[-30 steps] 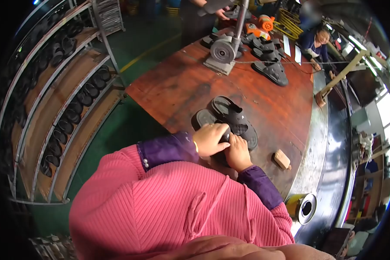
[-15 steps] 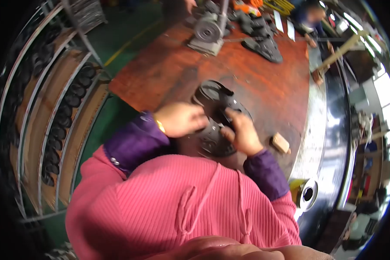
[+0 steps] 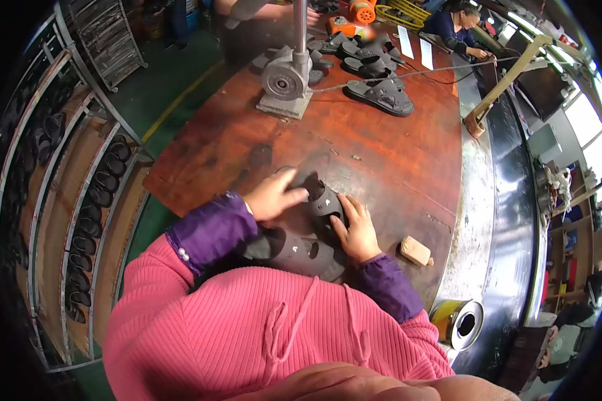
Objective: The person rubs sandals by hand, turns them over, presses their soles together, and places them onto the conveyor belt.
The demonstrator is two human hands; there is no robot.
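Note:
On the wooden table in front of me stands a dark grey sandal (image 3: 324, 204), small white marks on its strap. My right hand (image 3: 358, 231) holds its right side, thumb against the strap and fingers along the outer edge. To its left is my left hand (image 3: 273, 196), thumb and fingers apart and slightly blurred; whether its fingertips touch the sandal I cannot tell. A second dark sandal (image 3: 293, 252) lies crosswise close to my torso, partly hidden by my left sleeve.
A metal post with a round fitting (image 3: 282, 81) rises from the table (image 3: 234, 134). Several sandals (image 3: 381, 95) lie beyond it. At right are a tan block (image 3: 416, 250) and a yellow can (image 3: 458, 323). A shoe rack (image 3: 104, 220) stands left. Co-workers are across the table.
My view has tilted, showing more of the table's far side. The two sandals now lie apart at different angles. My left hand has shifted left, with its fingers apart.

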